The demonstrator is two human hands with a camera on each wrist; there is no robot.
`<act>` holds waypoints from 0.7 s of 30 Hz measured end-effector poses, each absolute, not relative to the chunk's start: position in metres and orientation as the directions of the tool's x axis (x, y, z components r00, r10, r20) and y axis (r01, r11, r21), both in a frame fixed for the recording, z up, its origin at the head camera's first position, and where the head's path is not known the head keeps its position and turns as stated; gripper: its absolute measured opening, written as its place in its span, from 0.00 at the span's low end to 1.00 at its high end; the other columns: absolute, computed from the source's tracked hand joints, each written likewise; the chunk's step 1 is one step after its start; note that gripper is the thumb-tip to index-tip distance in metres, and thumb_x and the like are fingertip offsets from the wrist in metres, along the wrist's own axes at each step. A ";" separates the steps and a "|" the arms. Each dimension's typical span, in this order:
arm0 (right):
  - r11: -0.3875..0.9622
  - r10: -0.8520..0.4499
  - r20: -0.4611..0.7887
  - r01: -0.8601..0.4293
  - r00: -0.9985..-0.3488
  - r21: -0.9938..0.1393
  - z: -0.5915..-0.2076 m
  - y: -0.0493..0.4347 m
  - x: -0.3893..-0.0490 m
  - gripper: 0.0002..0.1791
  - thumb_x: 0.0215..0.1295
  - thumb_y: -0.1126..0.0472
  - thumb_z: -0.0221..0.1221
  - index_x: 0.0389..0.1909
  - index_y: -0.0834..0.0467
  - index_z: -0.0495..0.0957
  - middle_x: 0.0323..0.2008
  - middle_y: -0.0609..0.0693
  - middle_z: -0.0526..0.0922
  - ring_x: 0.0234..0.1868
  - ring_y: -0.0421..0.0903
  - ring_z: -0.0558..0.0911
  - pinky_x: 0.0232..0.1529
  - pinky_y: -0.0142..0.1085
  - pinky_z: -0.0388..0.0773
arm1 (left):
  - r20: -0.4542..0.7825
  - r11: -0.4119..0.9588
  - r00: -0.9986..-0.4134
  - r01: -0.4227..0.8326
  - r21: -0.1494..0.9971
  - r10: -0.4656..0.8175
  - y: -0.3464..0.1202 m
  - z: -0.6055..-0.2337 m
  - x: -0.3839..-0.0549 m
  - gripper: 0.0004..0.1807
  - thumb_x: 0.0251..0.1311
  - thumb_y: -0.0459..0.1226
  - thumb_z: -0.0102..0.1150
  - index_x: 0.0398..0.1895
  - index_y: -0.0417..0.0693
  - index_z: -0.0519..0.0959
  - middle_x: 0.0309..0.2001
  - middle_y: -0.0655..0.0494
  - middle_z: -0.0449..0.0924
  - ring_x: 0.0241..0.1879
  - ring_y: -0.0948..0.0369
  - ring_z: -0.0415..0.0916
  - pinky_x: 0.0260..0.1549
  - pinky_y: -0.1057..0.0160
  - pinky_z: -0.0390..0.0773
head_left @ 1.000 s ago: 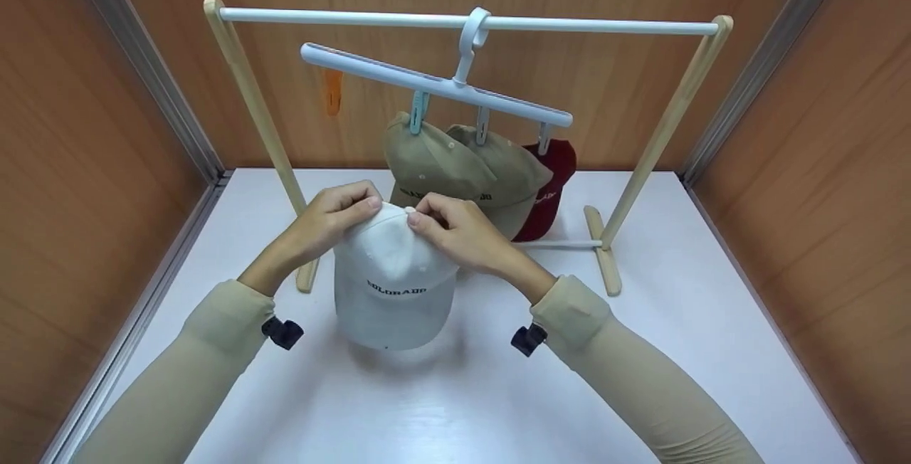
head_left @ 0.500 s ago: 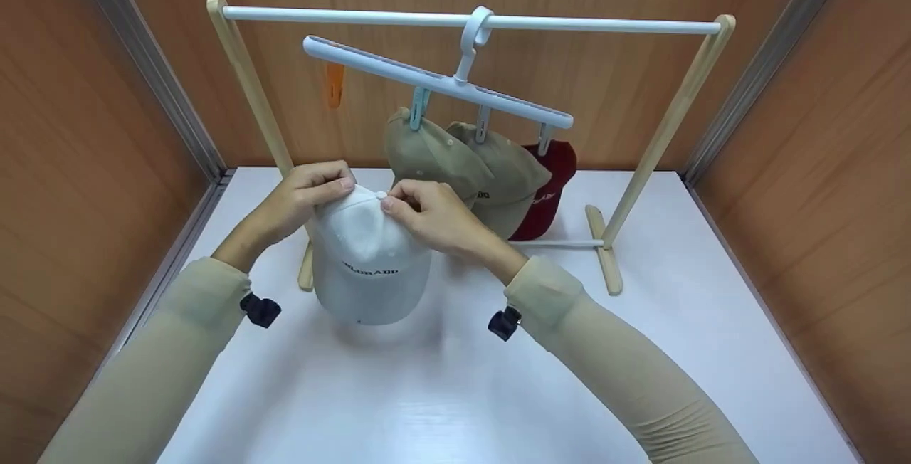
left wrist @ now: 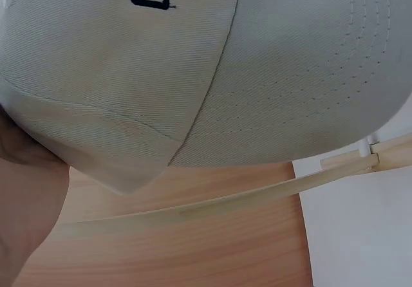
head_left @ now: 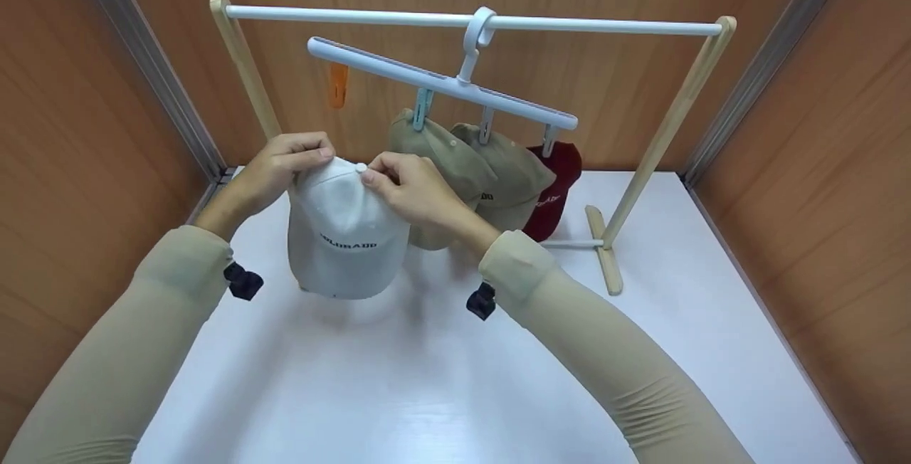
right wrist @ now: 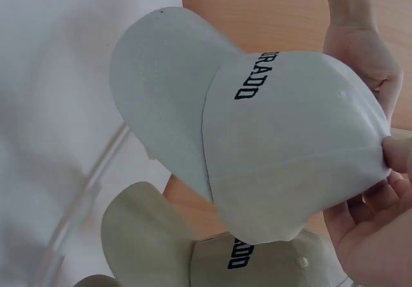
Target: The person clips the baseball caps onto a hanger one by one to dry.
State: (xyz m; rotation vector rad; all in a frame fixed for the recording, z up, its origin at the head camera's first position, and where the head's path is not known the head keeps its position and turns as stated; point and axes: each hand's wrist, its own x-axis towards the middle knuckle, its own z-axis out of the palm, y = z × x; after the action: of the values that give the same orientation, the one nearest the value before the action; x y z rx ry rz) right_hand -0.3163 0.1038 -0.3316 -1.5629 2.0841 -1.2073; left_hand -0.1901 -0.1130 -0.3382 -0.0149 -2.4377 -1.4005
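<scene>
A white baseball cap (head_left: pixel 345 215) with dark lettering hangs brim-down between my two hands, over the table. My left hand (head_left: pixel 274 171) pinches the crown's top on its left side. Close to the top button, my right hand (head_left: pixel 420 190) pinches the crown between thumb and fingers. Up and beyond the cap, an orange clip (head_left: pixel 338 85) dangles from the left end of a tilted pale hanger (head_left: pixel 441 83). In the right wrist view the white cap (right wrist: pixel 290 139) shows from the side. The left wrist view shows its brim (left wrist: pixel 302 62) close up.
Two khaki caps (head_left: pixel 434 144) and a dark red cap (head_left: pixel 559 190) hang from clips on the hanger's right part. The hanger hooks over a white rail (head_left: pixel 605 25) on wooden legs (head_left: pixel 665 136). Wooden walls (head_left: pixel 804 186) enclose the white table (head_left: pixel 441 378).
Both hands have carried the white cap left and away from me, toward the rack's left leg and closer below the orange clip. The grip on the crown stays the same.
</scene>
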 end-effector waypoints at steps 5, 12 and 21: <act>0.077 -0.877 0.248 -0.630 -0.412 -0.773 -0.327 0.097 -0.319 0.12 0.82 0.57 0.57 0.50 0.60 0.85 0.40 0.50 0.85 0.38 0.40 0.80 0.41 0.33 0.81 | 0.273 0.543 -0.945 0.135 0.829 -0.181 -0.114 -0.329 -0.188 0.20 0.80 0.44 0.46 0.41 0.36 0.80 0.36 0.54 0.78 0.39 0.54 0.77 0.38 0.57 0.78; 0.061 -0.866 0.256 -0.599 -0.429 -0.799 -0.322 0.089 -0.322 0.11 0.82 0.58 0.58 0.50 0.58 0.86 0.43 0.48 0.87 0.40 0.40 0.82 0.44 0.33 0.82 | 0.245 0.576 -0.946 0.081 0.814 -0.214 -0.121 -0.320 -0.191 0.19 0.81 0.45 0.46 0.42 0.39 0.80 0.39 0.52 0.78 0.43 0.54 0.76 0.41 0.54 0.75; 0.044 -0.869 0.286 -0.638 -0.405 -0.769 -0.321 0.085 -0.331 0.11 0.82 0.57 0.57 0.50 0.57 0.86 0.43 0.48 0.87 0.41 0.40 0.81 0.43 0.33 0.80 | 0.072 0.568 -0.939 -0.142 0.810 -0.337 -0.119 -0.294 -0.213 0.40 0.79 0.65 0.38 0.82 0.54 0.51 0.73 0.44 0.67 0.65 0.44 0.75 0.68 0.36 0.69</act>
State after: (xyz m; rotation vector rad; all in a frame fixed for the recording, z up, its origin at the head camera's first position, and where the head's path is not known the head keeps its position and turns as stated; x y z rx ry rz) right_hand -0.3314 0.0852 -0.3205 -1.5400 2.0652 -1.2905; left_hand -0.2131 -0.1189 -0.2944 0.4009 -2.5825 -1.3052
